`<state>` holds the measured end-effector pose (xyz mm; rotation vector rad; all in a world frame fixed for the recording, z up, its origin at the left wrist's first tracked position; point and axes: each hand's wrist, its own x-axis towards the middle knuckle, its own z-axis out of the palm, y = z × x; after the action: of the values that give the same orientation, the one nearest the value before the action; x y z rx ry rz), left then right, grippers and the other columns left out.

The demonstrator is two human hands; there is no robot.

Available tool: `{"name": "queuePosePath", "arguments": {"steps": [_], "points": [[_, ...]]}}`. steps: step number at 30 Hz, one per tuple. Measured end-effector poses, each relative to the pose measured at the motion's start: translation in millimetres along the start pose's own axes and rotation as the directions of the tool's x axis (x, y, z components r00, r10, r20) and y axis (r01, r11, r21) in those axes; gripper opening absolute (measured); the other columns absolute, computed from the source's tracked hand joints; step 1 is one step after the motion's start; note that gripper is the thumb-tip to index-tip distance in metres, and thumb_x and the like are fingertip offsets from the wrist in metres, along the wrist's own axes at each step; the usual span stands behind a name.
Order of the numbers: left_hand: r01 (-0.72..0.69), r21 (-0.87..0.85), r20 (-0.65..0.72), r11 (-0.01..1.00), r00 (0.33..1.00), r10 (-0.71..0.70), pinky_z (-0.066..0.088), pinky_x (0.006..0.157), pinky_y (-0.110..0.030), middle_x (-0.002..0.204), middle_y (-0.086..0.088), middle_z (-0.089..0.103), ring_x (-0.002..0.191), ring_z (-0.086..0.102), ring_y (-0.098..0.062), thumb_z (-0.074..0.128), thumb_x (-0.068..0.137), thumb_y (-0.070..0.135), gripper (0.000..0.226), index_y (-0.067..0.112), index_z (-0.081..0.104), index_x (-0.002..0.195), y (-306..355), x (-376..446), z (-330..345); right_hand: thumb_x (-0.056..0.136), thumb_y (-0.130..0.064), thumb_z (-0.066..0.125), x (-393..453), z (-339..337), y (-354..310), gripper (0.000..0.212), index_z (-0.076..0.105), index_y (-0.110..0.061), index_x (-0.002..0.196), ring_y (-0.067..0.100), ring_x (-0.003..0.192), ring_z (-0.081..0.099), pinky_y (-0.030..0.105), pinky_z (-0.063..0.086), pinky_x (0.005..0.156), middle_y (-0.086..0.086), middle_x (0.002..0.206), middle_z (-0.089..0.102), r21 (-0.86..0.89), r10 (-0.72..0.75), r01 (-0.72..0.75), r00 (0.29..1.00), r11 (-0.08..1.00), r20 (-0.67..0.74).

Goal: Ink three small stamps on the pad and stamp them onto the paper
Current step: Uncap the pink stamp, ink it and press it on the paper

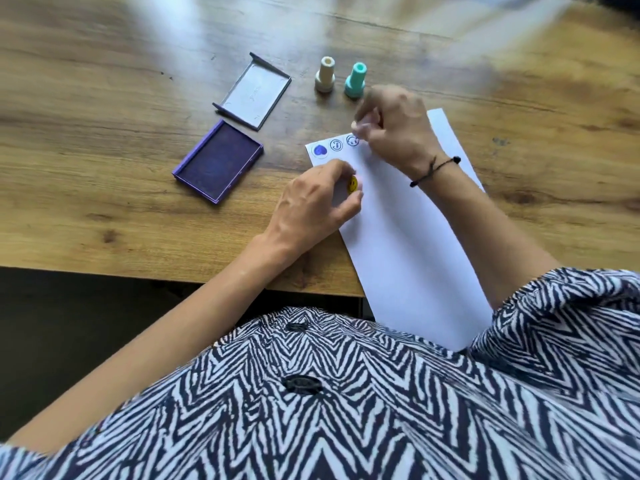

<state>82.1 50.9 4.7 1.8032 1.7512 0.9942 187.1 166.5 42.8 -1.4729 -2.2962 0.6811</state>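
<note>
A white paper sheet (408,237) lies at an angle over the table's front edge. Three blue prints sit along its top left edge: a heart (319,150), a round mark (336,145) and another round mark (352,141). My right hand (398,133) hovers just above the third print, fingers pinched on a small pale stamp that is blurred and mostly hidden. My left hand (318,199) rests on the paper's left edge and pinches a yellow smiley cap (352,185). The open purple ink pad (218,166) lies to the left.
A cream stamp (324,75) and a teal stamp (355,80) stand upright behind the paper, close to my right hand. The grey pad lid (254,91) lies upside down behind the ink pad. The wooden table (104,150) ends just before my patterned shirt.
</note>
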Motion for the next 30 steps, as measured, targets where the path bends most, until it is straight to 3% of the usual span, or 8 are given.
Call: {"name": "queuePosePath", "arguments": {"steps": [2,4,7,10,15,17,21,30], "points": [[0.003,-0.008,-0.002,1.0,1.0,-0.003,0.05,0.079,-0.042,0.1,-0.014,0.069,0.091,0.063,-0.029,0.059,0.08,0.024,0.03,0.006,0.057,0.104,0,0,0,0.078,-0.004,0.063,-7,-12,8,0.005,0.061,-0.008,0.08,0.016,0.061,0.059,0.032,0.056,0.058,0.006,0.07,0.063,0.437,0.249,-0.211,0.968,0.874,-0.031],[0.007,-0.018,-0.01,1.0,1.0,-0.007,0.051,0.078,-0.042,0.1,-0.013,0.07,0.09,0.064,-0.028,0.059,0.079,0.025,0.03,0.007,0.057,0.103,-1,1,0,0.079,-0.004,0.066,-17,-20,17,0.013,0.058,-0.013,0.074,0.01,0.051,0.05,0.027,0.057,0.05,0.003,0.066,0.058,0.65,0.373,-0.304,0.927,0.697,0.034],[0.029,-0.046,-0.01,0.999,1.0,-0.03,0.052,0.08,-0.044,0.101,-0.012,0.07,0.092,0.065,-0.027,0.059,0.079,0.026,0.029,0.008,0.057,0.101,-2,0,1,0.081,-0.002,0.065,-28,-21,24,0.013,0.059,-0.012,0.075,0.011,0.051,0.049,0.025,0.058,0.051,0.004,0.068,0.058,0.743,0.432,-0.37,0.894,0.558,0.12],[0.051,-0.091,-0.006,0.995,0.999,-0.051,0.052,0.083,-0.043,0.101,-0.012,0.07,0.093,0.066,-0.025,0.06,0.08,0.025,0.027,0.007,0.058,0.1,-1,1,1,0.082,-0.001,0.064,-34,-16,24,0.01,0.059,-0.009,0.079,0.011,0.051,0.049,0.025,0.058,0.052,0.005,0.067,0.056,0.786,0.43,-0.375,0.889,0.491,0.156],[0.161,-0.293,-0.029,0.942,0.984,-0.177,0.049,0.082,-0.02,0.101,-0.003,0.07,0.093,0.066,-0.011,0.063,0.083,0.018,0.021,0.009,0.059,0.101,3,5,-8,0.081,-0.005,0.066,-48,-10,15,0.008,0.061,-0.011,0.079,0.008,0.051,0.056,0.026,0.057,0.058,0.003,0.068,0.058,0.848,0.331,-0.352,0.916,0.396,0.225],[0.2,-0.42,-0.021,0.885,0.973,-0.23,0.051,0.086,-0.023,0.103,-0.005,0.068,0.096,0.066,-0.014,0.062,0.084,0.015,0.022,0.008,0.058,0.105,8,6,-11,0.081,-0.006,0.066,-54,-11,10,0.005,0.063,-0.01,0.082,0.008,0.053,0.057,0.027,0.058,0.06,0.0,0.065,0.061,0.874,0.273,-0.333,0.931,0.354,0.244],[0.227,-0.478,-0.025,0.849,0.962,-0.271,0.053,0.089,-0.041,0.102,-0.01,0.068,0.096,0.065,-0.023,0.063,0.083,0.014,0.025,0.006,0.059,0.106,16,11,-14,0.081,-0.006,0.065,-62,-14,-1,0.005,0.063,-0.008,0.084,0.01,0.056,0.057,0.029,0.057,0.064,0.003,0.071,0.063,0.877,0.202,-0.302,0.949,0.374,0.24],[0.238,-0.56,0.012,0.793,0.96,-0.28,0.053,0.092,-0.041,0.1,-0.01,0.069,0.094,0.066,-0.019,0.063,0.083,0.012,0.023,0.005,0.06,0.105,27,12,-16,0.083,-0.005,0.064,-70,-17,-9,0.007,0.064,-0.011,0.08,0.014,0.058,0.055,0.029,0.057,0.062,0.009,0.074,0.06,0.836,0.212,-0.255,0.962,0.486,0.17]]}}
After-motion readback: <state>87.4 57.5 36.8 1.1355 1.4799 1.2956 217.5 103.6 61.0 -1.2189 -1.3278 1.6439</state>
